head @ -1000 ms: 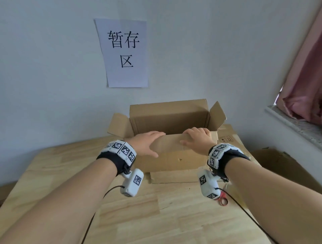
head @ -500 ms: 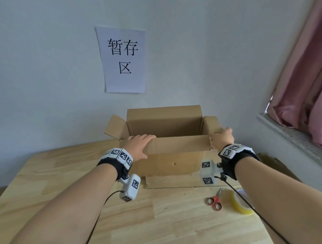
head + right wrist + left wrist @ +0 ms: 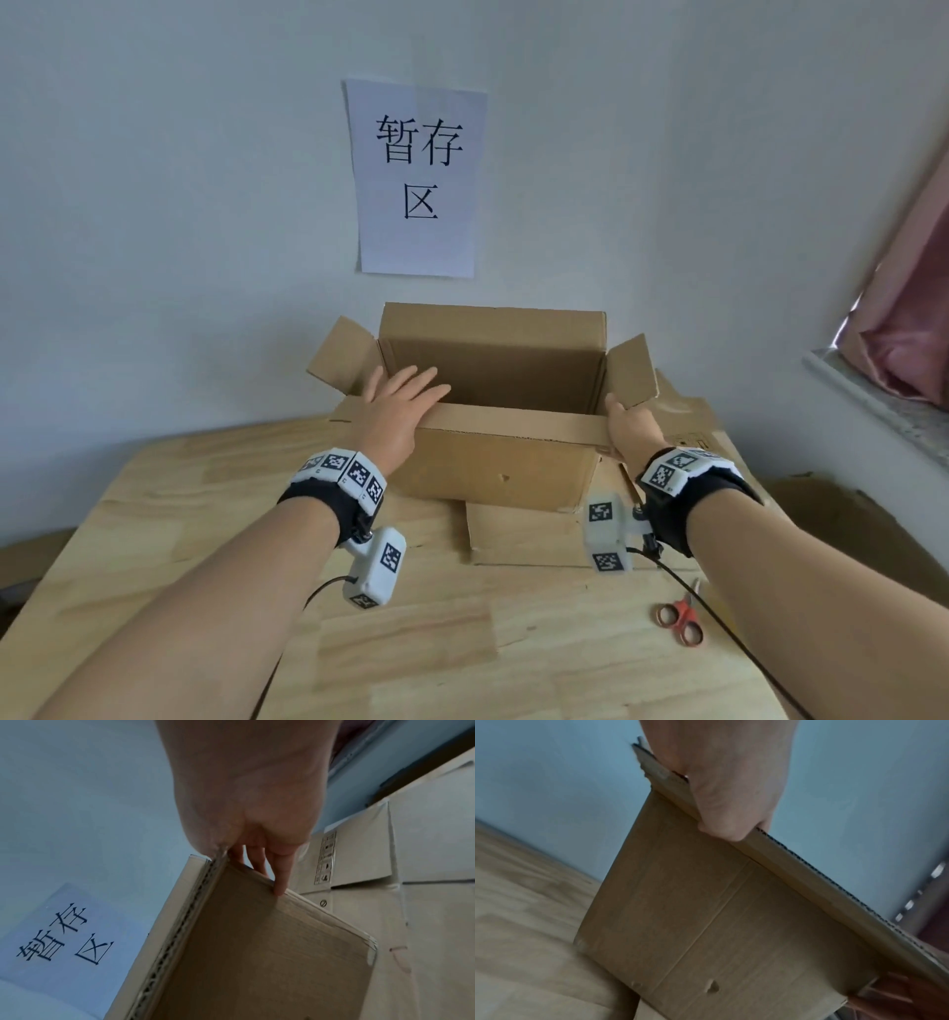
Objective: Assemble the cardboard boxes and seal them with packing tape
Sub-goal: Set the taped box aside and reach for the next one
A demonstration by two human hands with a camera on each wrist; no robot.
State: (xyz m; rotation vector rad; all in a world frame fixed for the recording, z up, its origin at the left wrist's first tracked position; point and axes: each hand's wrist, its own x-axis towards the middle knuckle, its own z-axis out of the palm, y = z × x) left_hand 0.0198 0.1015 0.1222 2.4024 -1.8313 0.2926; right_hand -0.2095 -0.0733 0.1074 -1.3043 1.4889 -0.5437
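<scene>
You're squaring the box (image 3: 493, 452) with left hand (image 3: 395, 416) flat and right hand (image 3: 629, 426) pinching its corner (flaps open, untaped).

head view downward, wrist views close

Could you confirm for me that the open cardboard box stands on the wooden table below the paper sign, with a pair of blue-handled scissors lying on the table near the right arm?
Nearly. The scissors have red handles, not blue, as the head view shows. The rest holds: the cardboard box stands open on the wooden table below the paper sign, and the scissors lie near the right arm.
</scene>
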